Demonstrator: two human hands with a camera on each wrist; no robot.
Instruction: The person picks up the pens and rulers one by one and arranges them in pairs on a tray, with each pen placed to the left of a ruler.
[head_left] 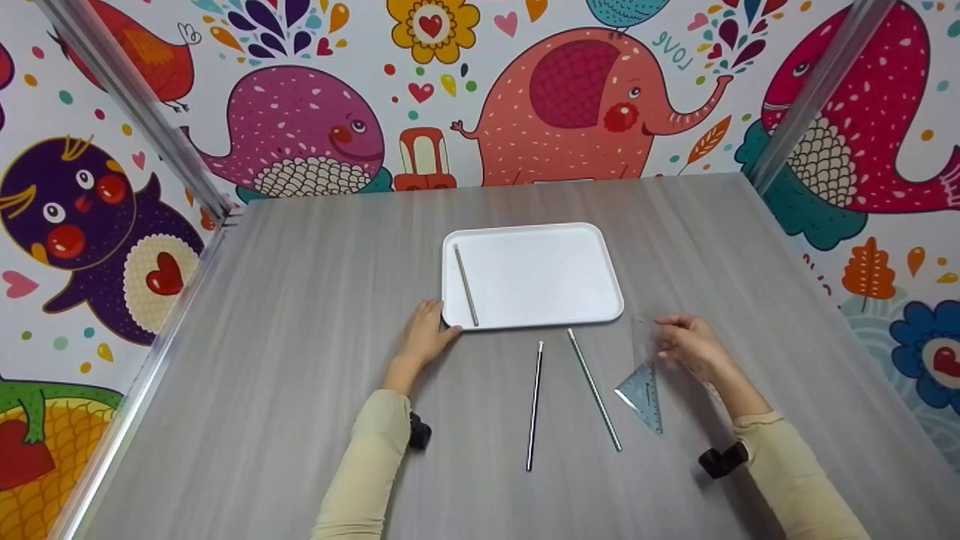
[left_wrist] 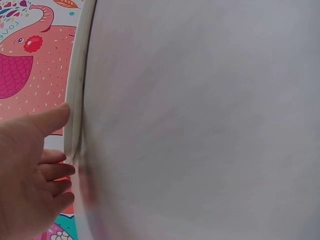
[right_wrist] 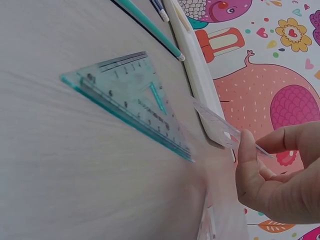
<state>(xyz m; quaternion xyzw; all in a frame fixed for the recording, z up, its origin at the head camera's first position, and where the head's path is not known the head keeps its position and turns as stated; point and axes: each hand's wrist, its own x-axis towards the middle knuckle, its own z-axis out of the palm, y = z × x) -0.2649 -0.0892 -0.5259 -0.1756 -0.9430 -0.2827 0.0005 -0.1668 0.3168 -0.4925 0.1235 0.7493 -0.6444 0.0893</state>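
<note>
A white tray (head_left: 536,276) lies on the table with one slim pencil (head_left: 466,285) inside, along its left side. My left hand (head_left: 426,335) grips the tray's near left corner; in the left wrist view the thumb (left_wrist: 56,119) is against the rim and the fingers curl beside it. Off the tray's near right corner, my right hand (head_left: 694,346) pinches a clear plastic ruler-like piece (right_wrist: 220,120) between thumb and fingers. Its full shape is hard to see. Just below that hand lies a bluish transparent set square (head_left: 643,396) with printed scales.
Two more pencils lie in front of the tray, a dark one (head_left: 535,405) and a green one (head_left: 595,390), their eraser ends toward it. Behind the grey table (head_left: 337,262) stands a wall with cartoon animals, and metal posts (head_left: 142,105) rise at its corners.
</note>
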